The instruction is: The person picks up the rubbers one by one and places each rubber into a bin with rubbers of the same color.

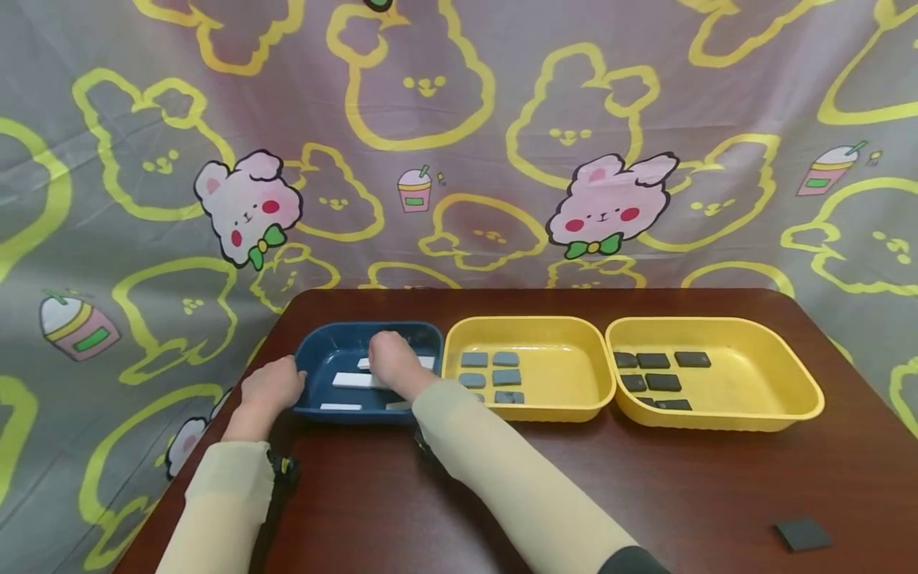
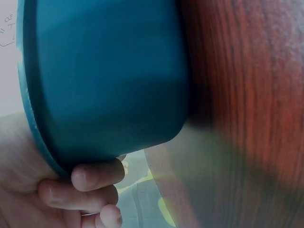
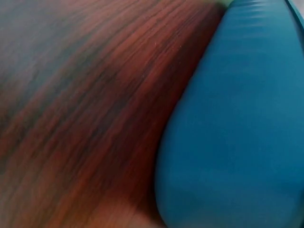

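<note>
A blue plastic bin (image 1: 337, 415) sits at the table's left end with several white strips (image 1: 355, 380) lying in it. My left hand (image 1: 275, 386) grips the bin's left rim. Close up in the left wrist view, curled fingers (image 2: 97, 175) hold the rim at the corner of the blue bin (image 2: 114, 71). Reaching into the bin, my right hand (image 1: 396, 363) is bent down over the white strips; its fingertips are hidden. Only the outer wall of the blue bin (image 3: 237, 128) and the tabletop show in the right wrist view, without the hand.
Beside the blue bin stands a yellow bin (image 1: 566, 383) holding several grey pieces (image 1: 506, 377). Another yellow bin (image 1: 760, 391) at the right holds several black pieces (image 1: 663, 383). One dark flat piece (image 1: 803, 534) lies on the brown table (image 1: 688, 494) near the front right. A patterned curtain (image 1: 488, 175) hangs behind.
</note>
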A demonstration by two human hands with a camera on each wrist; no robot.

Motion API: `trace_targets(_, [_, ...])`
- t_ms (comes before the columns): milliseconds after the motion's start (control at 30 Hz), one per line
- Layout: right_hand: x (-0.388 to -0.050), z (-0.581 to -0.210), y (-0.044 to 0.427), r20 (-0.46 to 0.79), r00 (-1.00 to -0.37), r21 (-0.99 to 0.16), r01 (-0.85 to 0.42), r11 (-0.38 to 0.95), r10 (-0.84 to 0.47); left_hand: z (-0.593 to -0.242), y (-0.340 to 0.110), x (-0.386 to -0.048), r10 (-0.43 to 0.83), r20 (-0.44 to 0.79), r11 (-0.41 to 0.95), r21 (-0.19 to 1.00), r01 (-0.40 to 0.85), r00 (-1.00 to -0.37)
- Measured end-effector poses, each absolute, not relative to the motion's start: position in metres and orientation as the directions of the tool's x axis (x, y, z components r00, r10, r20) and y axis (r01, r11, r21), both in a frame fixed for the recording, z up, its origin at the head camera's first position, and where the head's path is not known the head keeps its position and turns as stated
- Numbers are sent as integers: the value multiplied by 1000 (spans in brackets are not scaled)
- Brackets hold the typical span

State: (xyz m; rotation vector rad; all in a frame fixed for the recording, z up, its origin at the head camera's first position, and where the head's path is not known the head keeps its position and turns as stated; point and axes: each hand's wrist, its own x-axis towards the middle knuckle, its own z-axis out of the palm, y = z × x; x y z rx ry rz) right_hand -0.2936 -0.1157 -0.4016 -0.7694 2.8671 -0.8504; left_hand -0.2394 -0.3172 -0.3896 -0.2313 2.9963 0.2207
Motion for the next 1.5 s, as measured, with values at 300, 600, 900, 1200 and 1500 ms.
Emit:
trace_targets(300, [-295,-411,-126,69,-867,-447,-468,762,-493,-394,-318,-237,-146,-148,978,128,-165,-978])
trace_targets(600, [-305,-412,-128,55,-868,-420,-469,777,-494,-389,-316,-242,-140,-120,980,122,-155,-983])
trace_targets(900, [-302,-404,-131,2,-862,-436,-457,776,-506,-390,-315,-240,-157,-122,978,118,-172,-980])
trace_targets(1200, [-307,-408,-134,-4,-882,-461,-417,783,-471,-389,-311,-241,-173,-124,975,119,-188,-977])
trace_targets(1500, [-308,-410,-138,6,-877,-471,-427,772,-481,-390,-313,-241,-191,-129,972,113,-206,-973])
